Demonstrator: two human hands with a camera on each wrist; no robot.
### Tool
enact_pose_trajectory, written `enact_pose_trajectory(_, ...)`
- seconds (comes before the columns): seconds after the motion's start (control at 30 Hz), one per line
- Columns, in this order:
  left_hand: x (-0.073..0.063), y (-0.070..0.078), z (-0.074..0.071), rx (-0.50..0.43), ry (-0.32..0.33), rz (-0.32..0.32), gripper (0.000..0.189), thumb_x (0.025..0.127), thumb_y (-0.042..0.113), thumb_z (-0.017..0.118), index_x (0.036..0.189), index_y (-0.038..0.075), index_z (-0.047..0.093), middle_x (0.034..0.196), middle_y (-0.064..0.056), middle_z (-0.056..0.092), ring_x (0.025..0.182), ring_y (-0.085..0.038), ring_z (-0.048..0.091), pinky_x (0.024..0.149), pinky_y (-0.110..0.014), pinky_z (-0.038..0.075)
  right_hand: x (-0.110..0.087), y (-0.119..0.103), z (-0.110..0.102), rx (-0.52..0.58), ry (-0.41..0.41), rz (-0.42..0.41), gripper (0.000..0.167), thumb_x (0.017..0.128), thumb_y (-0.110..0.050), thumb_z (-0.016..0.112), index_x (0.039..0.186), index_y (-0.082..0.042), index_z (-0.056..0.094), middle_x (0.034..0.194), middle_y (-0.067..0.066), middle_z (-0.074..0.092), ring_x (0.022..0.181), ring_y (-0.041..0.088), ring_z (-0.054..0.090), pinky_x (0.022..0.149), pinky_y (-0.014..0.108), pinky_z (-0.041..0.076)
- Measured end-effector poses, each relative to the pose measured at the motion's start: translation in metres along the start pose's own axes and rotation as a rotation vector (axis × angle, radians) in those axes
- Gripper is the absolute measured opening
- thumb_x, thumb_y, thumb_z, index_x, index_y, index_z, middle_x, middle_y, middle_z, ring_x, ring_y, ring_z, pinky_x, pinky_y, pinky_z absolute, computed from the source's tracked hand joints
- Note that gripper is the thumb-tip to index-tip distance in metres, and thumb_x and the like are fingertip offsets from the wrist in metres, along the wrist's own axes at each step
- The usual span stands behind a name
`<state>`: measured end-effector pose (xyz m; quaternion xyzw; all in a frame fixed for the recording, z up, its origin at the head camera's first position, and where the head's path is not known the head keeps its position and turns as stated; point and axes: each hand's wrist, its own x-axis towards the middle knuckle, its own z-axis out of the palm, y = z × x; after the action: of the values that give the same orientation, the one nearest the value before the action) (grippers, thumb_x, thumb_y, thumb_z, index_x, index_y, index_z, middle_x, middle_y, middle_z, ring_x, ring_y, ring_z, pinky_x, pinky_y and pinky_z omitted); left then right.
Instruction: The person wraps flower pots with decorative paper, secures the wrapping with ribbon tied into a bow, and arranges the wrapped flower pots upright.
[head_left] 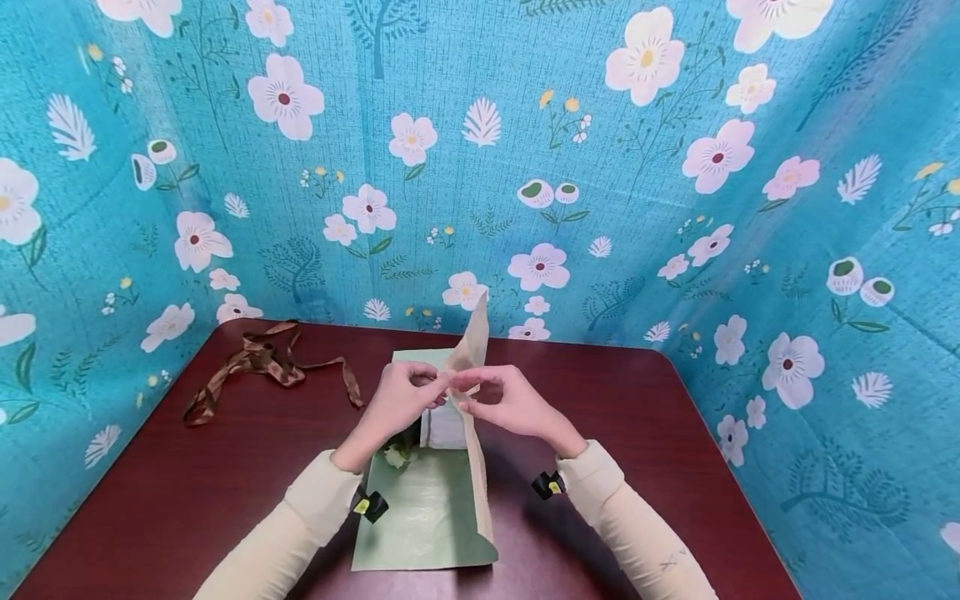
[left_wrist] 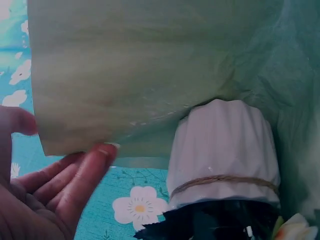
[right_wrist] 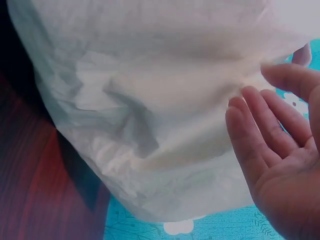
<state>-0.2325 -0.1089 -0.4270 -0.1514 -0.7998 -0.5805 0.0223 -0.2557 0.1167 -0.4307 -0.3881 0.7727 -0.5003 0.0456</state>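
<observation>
Head view, wrapping paper: sheet [head_left: 427, 512] lies on the dark red counter [head_left: 135, 475], green side up; its right side is raised in a pale, creased flap.
Head view, bundle: white wrap [head_left: 447, 428] on the sheet, partly hidden by the hands; a pale flower [head_left: 396, 456] shows beside it, at left.
Head view, left hand: left hand [head_left: 396, 398] at the raised flap, thumb and forefinger pinching it.
Head view, right hand: right hand [head_left: 517, 403] opposite, fingertips near those of the left hand.
Head view, surroundings: brown ribbon [head_left: 281, 367] loosely heaped at the counter's far left; blue floral cloth [head_left: 465, 208] behind.
Left wrist view, grip: sheet edge between thumb and fingers.
Left wrist view, tie: twine [left_wrist: 220, 181] around the pleated white wrap, dark leaves next to it.
Right wrist view, contact: fingertips against the creased flap; whether they pinch it cannot be told.
</observation>
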Motion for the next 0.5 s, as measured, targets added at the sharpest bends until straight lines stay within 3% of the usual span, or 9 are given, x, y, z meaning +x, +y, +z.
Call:
enact_pose_trajectory(0.13,0.001,0.000,-0.004,0.117,0.020,0.009,0.017,0.093,0.017,0.067,0.084,0.008,0.078,0.069,-0.002,0.071,0.059,-0.013,0.064,0.059,-0.028,0.052,-0.002,0.003,0.002,-0.033,-0.009,-0.019,0.050,0.085,-0.006,0.081,0.133,-0.006,0.067,0.129,0.010,0.070,0.115,0.028,0.066,0.090,0.053,0.056)
enact_pose_trajectory(0.23,0.000,0.000,-0.008,0.147,0.051,0.005,0.016,0.092,0.014,0.068,0.084,0.008,0.080,0.072,-0.002,0.073,0.062,-0.011,0.065,0.063,-0.029,0.054,-0.003,0.008,0.003,-0.105,-0.001,-0.016,0.060,0.082,-0.012,0.086,0.137,-0.008,0.064,0.138,0.007,0.064,0.125,0.026,0.061,0.096,0.057,0.053)
enact_pose_trajectory(0.37,-0.004,-0.004,-0.013,0.134,0.079,-0.014,0.014,0.093,0.013,0.070,0.089,0.005,0.081,0.079,-0.005,0.076,0.068,-0.012,0.069,0.067,-0.030,0.056,-0.003,0.016,0.005,-0.258,-0.013,0.008,0.076,0.079,-0.023,0.090,0.145,-0.009,0.056,0.150,0.005,0.053,0.138,0.022,0.051,0.107,0.050,0.048)
enact_pose_trajectory(0.5,-0.008,-0.009,-0.017,0.101,0.075,-0.037,0.016,0.095,0.015,0.070,0.091,0.003,0.081,0.078,-0.007,0.075,0.065,-0.014,0.068,0.063,-0.028,0.054,-0.001,0.020,0.007,-0.356,-0.044,0.043,0.089,0.078,-0.033,0.090,0.152,-0.007,0.047,0.155,0.005,0.048,0.143,0.022,0.045,0.113,0.043,0.043)
